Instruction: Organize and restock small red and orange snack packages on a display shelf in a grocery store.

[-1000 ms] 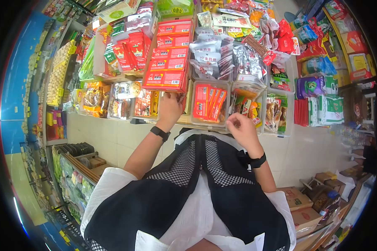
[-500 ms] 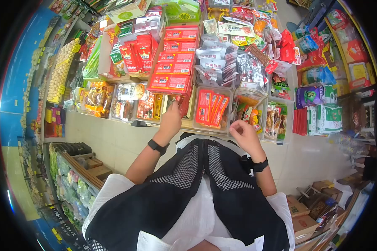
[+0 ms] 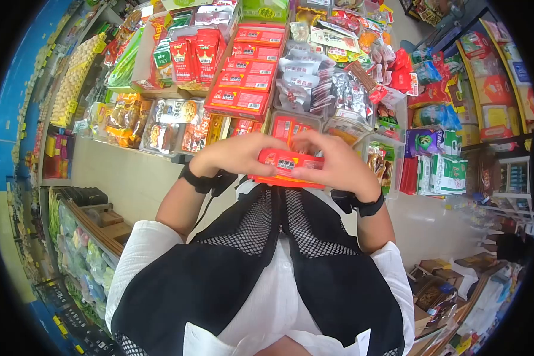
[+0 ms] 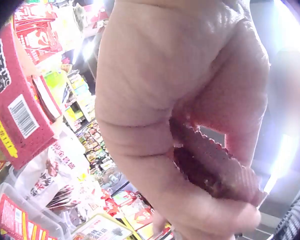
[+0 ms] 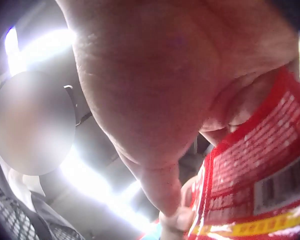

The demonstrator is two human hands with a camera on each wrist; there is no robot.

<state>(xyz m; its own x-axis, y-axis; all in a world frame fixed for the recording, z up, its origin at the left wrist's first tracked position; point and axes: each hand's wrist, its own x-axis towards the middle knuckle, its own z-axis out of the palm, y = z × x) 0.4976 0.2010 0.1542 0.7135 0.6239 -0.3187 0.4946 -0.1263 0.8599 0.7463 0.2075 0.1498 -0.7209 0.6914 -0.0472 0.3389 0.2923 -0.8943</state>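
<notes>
In the head view, my left hand [image 3: 237, 153] and right hand [image 3: 341, 166] meet in front of the torso, holding red snack packets [image 3: 291, 161] with white and yellow print. The left hand grips the left end, and in the left wrist view serrated packet edges [image 4: 210, 150] show between its thumb and fingers. At the other end the right hand pinches the red wrapper, whose printed back with a barcode [image 5: 250, 165] faces the right wrist camera. Just beyond the hands sits a clear tub of similar red packets [image 3: 285, 126], partly hidden by the fingers.
A tall box of red packs [image 3: 243, 77] stands behind the left hand. Around it are silver snack pouches [image 3: 302, 77], red upright packets [image 3: 199, 56] and clear tubs of snacks [image 3: 163, 127]. Stocked shelves line both sides, with cartons [image 3: 436, 285] at lower right.
My left hand has brought red packets from beside the tall red box to in front of the torso. The right hand has left the tub's front edge and taken hold of them too.
</notes>
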